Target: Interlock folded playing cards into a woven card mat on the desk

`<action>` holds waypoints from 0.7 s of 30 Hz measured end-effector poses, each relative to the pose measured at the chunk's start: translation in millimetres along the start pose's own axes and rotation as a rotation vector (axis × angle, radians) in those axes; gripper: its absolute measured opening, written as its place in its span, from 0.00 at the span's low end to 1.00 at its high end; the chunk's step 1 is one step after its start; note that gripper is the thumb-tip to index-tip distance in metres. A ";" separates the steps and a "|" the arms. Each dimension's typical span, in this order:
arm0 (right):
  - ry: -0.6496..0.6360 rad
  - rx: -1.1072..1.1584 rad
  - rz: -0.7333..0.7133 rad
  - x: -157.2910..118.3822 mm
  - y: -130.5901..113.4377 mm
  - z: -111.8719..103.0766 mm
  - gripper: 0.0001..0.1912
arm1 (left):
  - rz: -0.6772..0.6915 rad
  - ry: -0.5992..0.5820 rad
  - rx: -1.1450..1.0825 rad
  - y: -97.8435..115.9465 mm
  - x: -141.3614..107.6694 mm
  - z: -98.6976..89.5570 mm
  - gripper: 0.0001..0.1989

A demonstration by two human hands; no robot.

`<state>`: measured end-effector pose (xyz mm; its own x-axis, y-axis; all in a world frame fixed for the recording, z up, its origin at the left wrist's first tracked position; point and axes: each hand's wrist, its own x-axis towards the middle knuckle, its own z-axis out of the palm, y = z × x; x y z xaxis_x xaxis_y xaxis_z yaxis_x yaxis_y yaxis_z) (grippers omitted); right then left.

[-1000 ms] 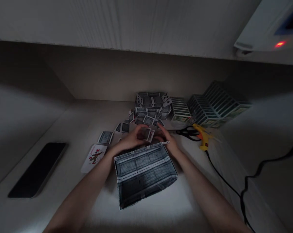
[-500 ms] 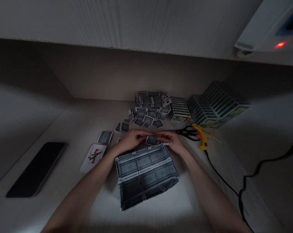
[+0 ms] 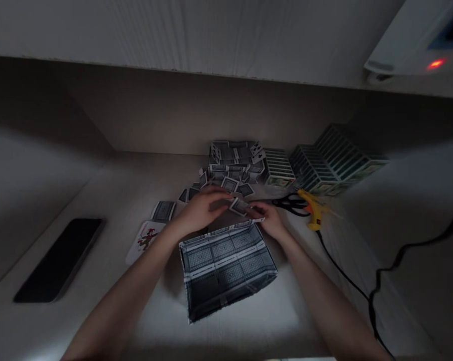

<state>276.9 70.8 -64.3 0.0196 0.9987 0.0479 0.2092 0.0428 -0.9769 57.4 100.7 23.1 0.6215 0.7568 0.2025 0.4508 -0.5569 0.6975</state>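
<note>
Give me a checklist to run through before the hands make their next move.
1. Small rectangular grey-patterned card piece with white border in the right hand's grip: ok, at the fingertips.
2. Left hand free: ok, fingers apart, nothing visible between them.
3. Open rectangular box of blue-grey patterned cards within reach: ok, between the forearms.
4. Black-handled scissors well away from the right hand: not ok, lying close by.
5. Yellow plastic glue gun hot: cannot tell.
6. Lighting bright: not ok, dim.
</note>
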 end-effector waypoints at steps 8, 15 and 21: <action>0.072 0.106 0.063 -1.0 -11.9 -4.4 0.16 | 0.012 -0.173 0.124 36.7 -14.8 -8.5 0.22; 0.134 0.175 0.059 0.6 -10.0 -3.8 0.19 | -0.093 -0.324 0.282 40.1 -17.8 -3.0 0.12; 0.165 0.201 0.057 0.1 -8.1 -4.8 0.17 | -0.249 -0.355 0.332 31.6 -22.2 -7.9 0.22</action>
<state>279.9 70.4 -55.4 0.1881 0.9821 0.0085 0.0048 0.0077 -1.0000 52.8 69.0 46.1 0.6222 0.7496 -0.2260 0.7546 -0.4972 0.4282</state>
